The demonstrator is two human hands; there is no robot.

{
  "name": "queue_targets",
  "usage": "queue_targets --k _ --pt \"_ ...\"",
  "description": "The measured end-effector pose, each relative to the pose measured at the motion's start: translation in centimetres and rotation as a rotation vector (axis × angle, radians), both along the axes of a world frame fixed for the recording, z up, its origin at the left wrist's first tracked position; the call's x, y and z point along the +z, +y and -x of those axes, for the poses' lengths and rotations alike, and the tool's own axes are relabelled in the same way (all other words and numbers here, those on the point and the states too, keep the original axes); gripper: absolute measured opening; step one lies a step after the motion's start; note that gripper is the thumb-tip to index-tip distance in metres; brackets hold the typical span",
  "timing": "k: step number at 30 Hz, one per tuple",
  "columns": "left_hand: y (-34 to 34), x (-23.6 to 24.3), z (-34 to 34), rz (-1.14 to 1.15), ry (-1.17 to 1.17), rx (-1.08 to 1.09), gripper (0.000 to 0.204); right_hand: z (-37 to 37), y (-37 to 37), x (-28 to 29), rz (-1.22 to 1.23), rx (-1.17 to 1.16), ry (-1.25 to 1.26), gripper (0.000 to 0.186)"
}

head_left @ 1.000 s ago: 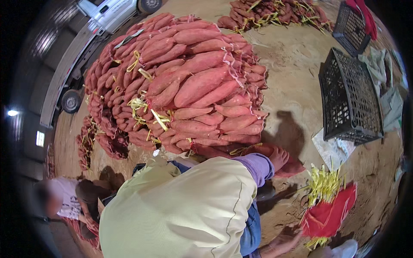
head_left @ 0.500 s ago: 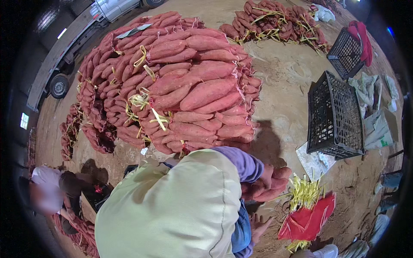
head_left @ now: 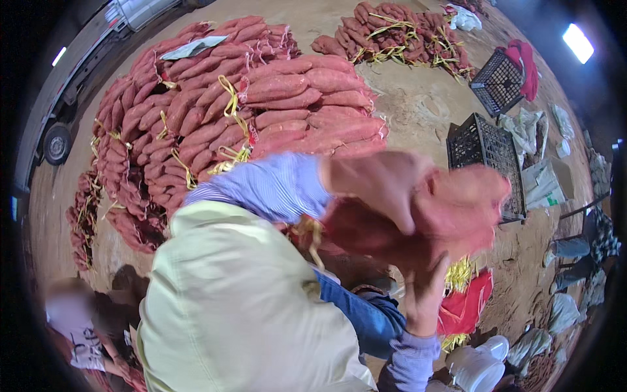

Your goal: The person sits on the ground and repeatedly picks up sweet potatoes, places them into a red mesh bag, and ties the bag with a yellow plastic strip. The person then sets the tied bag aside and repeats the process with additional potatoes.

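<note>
A red mesh bag of sweet potatoes hangs in the air in front of me, smeared by motion. My left hand, in a striped blue sleeve, lies over the top of the bag with its fingers closed on it. My right hand presses up against the bag's lower side, its fingertips partly hidden. A yellow tie shows at the bag's end near my body. Beyond my left arm rises a large stack of filled mesh bags. Below the held bag lies red netting with yellow ties.
Black plastic crates stand at the right, beside crumpled pale sacks. More sweet potatoes lie piled at the back. A white bucket is at lower right. A co-worker sits at lower left; a truck wheel shows behind.
The bag of sweet potatoes has come up from low beside my legs, swinging up and right. My right hand has risen from near the ground to the bag. The view has shifted.
</note>
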State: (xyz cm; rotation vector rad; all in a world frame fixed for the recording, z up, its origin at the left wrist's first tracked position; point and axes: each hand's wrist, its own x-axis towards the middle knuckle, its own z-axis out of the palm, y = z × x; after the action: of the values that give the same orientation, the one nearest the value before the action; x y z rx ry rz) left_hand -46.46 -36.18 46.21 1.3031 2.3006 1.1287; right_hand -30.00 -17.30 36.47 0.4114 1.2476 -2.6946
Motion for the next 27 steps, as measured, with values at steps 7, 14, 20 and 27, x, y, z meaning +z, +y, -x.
queue_targets --k 7,14,20,27 --pt "-17.0 4.8 9.5 0.297 0.114 0.268 0.084 11.0 -13.5 4.1 0.16 0.28 0.07 0.036" --pt "-21.0 -4.0 7.7 0.452 0.667 0.776 0.058 8.7 -14.0 3.3 -0.135 0.513 0.079 0.048" --pt "-17.7 -8.7 2.8 0.36 0.959 1.015 0.068 4.7 -9.3 0.0 -0.093 0.222 0.049 0.043" --pt "-14.9 -8.2 2.8 0.446 1.021 1.012 0.062 -2.3 -3.3 1.1 -0.109 -0.171 0.101 0.044"
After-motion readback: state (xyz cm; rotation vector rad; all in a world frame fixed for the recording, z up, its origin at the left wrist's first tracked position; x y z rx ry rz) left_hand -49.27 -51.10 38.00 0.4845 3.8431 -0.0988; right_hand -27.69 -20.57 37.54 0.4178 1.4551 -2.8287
